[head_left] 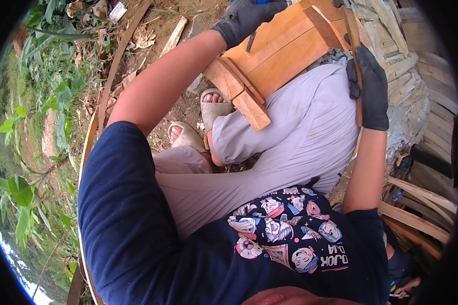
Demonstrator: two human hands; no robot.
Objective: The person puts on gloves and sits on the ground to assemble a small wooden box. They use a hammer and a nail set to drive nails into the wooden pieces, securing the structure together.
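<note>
At the top edge my left hand (pixel 247 20), in a dark grey glove, is closed around a tool whose kind I cannot make out. A bit of blue shows above the fist and a dark metal end (pixel 250 42) below it, over an orange-brown wooden panel (pixel 285 48). My right hand (pixel 370 86), gloved alike, is wrapped round a narrow wooden strip (pixel 360 66) that stands along the panel's right side. A short cross-piece of wood (pixel 239 91) joins the panel's near left corner, close to my knee. The panel's far end is cut off by the picture's edge.
My legs in light trousers (pixel 300 117) lie bent beneath the panel, with sandals (pixel 188 137) on bare soil. Pale sacks (pixel 399 66) and grey rubble are at the right. Wooden slats (pixel 417 218) lie at the lower right. Green plants (pixel 46 101) grow on the left.
</note>
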